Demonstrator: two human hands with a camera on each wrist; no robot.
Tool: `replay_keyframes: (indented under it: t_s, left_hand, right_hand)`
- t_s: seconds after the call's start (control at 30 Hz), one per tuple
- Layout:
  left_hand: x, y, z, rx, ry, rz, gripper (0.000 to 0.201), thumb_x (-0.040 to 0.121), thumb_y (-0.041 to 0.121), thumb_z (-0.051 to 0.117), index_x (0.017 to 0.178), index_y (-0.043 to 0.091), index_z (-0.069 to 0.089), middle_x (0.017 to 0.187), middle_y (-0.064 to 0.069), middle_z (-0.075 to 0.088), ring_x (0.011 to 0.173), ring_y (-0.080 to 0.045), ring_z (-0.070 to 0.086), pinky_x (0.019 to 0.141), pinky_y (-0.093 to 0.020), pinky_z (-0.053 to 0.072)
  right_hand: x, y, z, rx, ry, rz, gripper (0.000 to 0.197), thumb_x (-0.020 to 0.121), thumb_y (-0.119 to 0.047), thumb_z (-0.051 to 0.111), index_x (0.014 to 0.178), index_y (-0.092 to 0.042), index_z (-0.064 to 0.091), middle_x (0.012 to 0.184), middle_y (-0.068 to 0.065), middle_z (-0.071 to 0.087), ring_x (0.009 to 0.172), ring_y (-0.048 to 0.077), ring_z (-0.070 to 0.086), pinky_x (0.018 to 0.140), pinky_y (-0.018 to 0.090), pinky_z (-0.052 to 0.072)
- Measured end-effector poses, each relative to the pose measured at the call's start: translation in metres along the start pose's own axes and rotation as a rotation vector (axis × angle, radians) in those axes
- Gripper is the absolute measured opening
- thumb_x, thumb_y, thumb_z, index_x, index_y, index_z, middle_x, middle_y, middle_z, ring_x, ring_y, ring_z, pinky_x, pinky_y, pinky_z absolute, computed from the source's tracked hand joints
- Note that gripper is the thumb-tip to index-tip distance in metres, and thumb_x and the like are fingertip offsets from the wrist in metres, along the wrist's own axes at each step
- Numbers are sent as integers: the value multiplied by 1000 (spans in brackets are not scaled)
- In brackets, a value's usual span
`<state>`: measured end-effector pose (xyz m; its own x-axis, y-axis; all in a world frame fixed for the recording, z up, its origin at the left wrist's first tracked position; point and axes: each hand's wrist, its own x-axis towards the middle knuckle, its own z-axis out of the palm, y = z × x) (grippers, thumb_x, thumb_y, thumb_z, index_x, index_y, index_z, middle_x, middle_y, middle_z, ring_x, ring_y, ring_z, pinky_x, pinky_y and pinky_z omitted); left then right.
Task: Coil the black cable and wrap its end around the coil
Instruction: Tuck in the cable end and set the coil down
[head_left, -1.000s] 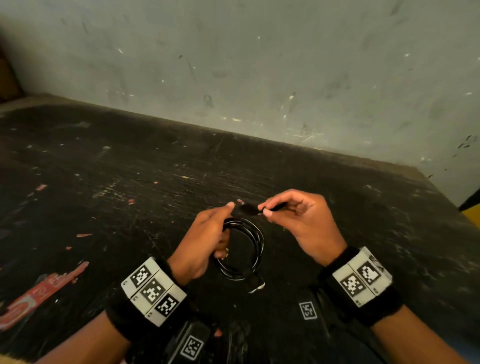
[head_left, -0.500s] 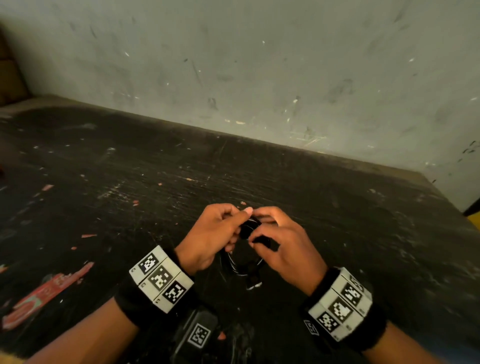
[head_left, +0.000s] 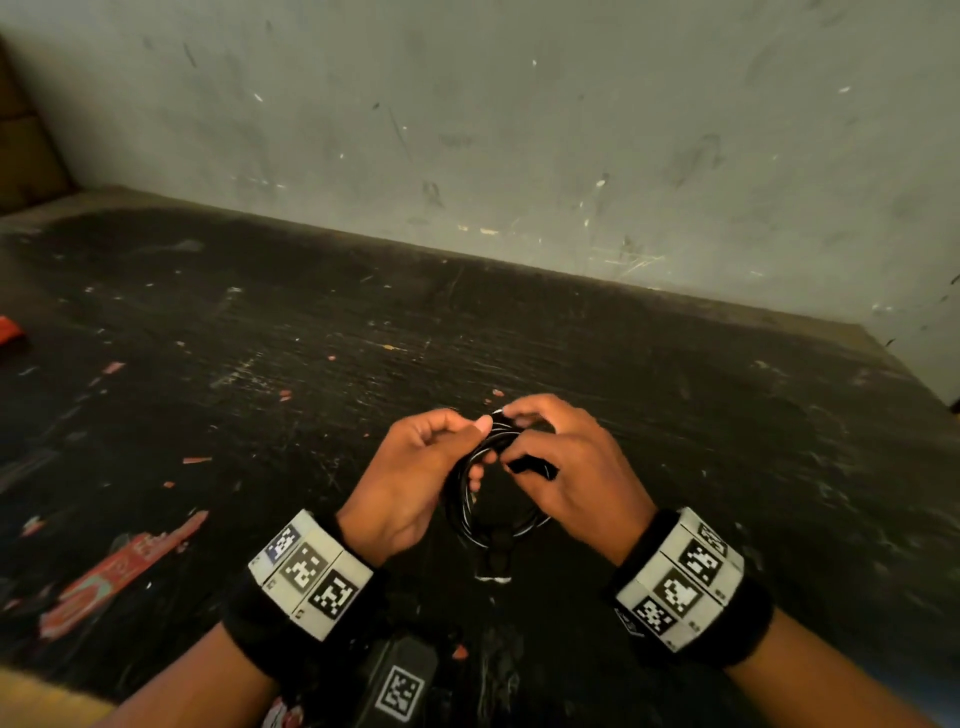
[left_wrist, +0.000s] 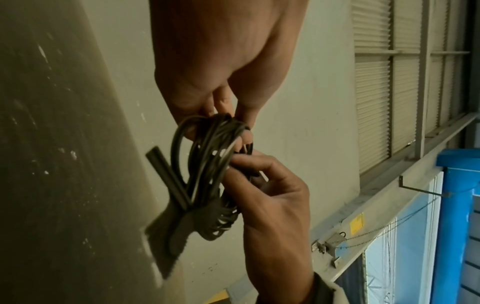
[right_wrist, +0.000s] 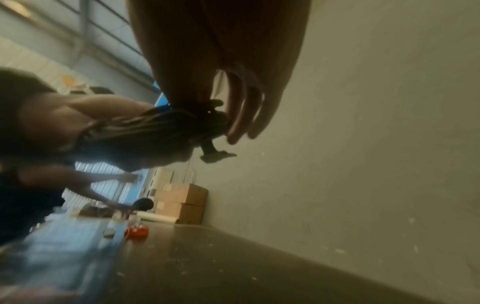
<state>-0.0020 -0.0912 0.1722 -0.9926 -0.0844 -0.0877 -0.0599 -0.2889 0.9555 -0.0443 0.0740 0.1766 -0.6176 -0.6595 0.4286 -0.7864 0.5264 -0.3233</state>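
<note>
Hands, both engaged above the scratched black tabletop (head_left: 311, 322): left hand (head_left: 415, 478) pinches the top of the coil between thumb and curled fingers; right hand (head_left: 566, 467), fingers curled, grips the free end of the black cable (head_left: 483, 514) at the coil's upper right. Coil, several loops, hangs between the hands, clear of the surface as far as can be judged, one connector (head_left: 496, 561) dangling below. Step judged: coiling done, end-wrap in progress; next move calls for passing the end through and around the bundle, keeping tension.
</note>
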Motion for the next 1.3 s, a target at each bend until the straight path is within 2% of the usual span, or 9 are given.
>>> replay_keyframes:
  t_s: [0.13, 0.3, 0.4, 0.57, 0.7, 0.77, 0.93, 1.1, 1.3]
  left_hand:
    - [3, -6, 3, -91, 26, -94, 14, 87, 15, 61, 92, 2, 63, 64, -3, 64, 48, -6, 55, 47, -17, 47]
    - [6, -11, 3, -252, -54, -304, 23, 83, 17, 64, 97, 0, 68, 73, -6, 60, 50, -7, 54, 47, -17, 47]
    - [8, -12, 0, -280, -99, -342, 25, 76, 18, 66, 93, 1, 70, 68, -5, 63, 50, -8, 55, 47, -18, 48]
    - [14, -13, -1, -305, -55, -314, 15, 83, 8, 61, 94, 1, 68, 69, -8, 65, 46, -8, 55, 44, -17, 47]
    - [17, -15, -1, -293, -25, -296, 12, 80, 6, 63, 90, 0, 67, 67, -9, 65, 44, -9, 55, 41, -17, 46]
    - [16, -18, 1, -250, -17, -275, 7, 81, 4, 63, 86, 1, 67, 63, -7, 65, 44, -8, 56, 42, -17, 46]
    - [14, -24, 5, -140, -4, -233, 7, 82, 4, 64, 80, 5, 70, 64, -7, 65, 46, -7, 57, 45, -18, 48]
    - [6, -21, 4, -80, -115, -94, 22, 83, 14, 64, 99, -1, 68, 72, -3, 70, 57, -6, 58, 55, -17, 48]
    - [2, -26, 4, 175, -64, 47, 15, 84, 6, 64, 96, 1, 70, 67, 2, 70, 56, -4, 61, 52, -16, 48]
  right_hand:
    - [-3, 3, -1, -45, -9, -42, 13, 77, -12, 69, 89, -17, 71, 115, 6, 59, 98, 19, 60, 80, 39, 54]
    - [-8, 9, 1, -78, 22, -95, 17, 72, -14, 75, 87, -22, 71, 114, 6, 61, 97, 10, 53, 77, 34, 52]
    - [-10, 10, 2, -80, 33, -100, 16, 73, -15, 75, 86, -23, 71, 111, 5, 62, 96, 7, 51, 76, 33, 50]
    - [-10, 11, -1, -87, 3, -110, 19, 77, -18, 67, 96, -23, 71, 111, 3, 66, 104, 7, 46, 86, 25, 36]
    - [-11, 16, -2, -113, 18, -149, 18, 79, -18, 70, 96, -24, 71, 104, 1, 66, 100, 16, 53, 81, 31, 42]
    - [-11, 16, -3, -142, 17, -188, 18, 78, -18, 71, 94, -24, 71, 98, 0, 65, 94, 16, 53, 75, 32, 44]
    - [-10, 15, -8, -70, -33, -243, 17, 79, -18, 69, 94, -26, 71, 99, 0, 63, 95, 16, 53, 74, 32, 44]
    - [-8, 18, -11, 41, -9, -135, 12, 81, -19, 67, 91, -23, 73, 93, -2, 66, 87, 13, 57, 74, 37, 48]
    - [-8, 23, -16, 76, -127, -113, 14, 81, -22, 69, 94, -25, 72, 95, -9, 72, 90, 8, 61, 77, 38, 48]
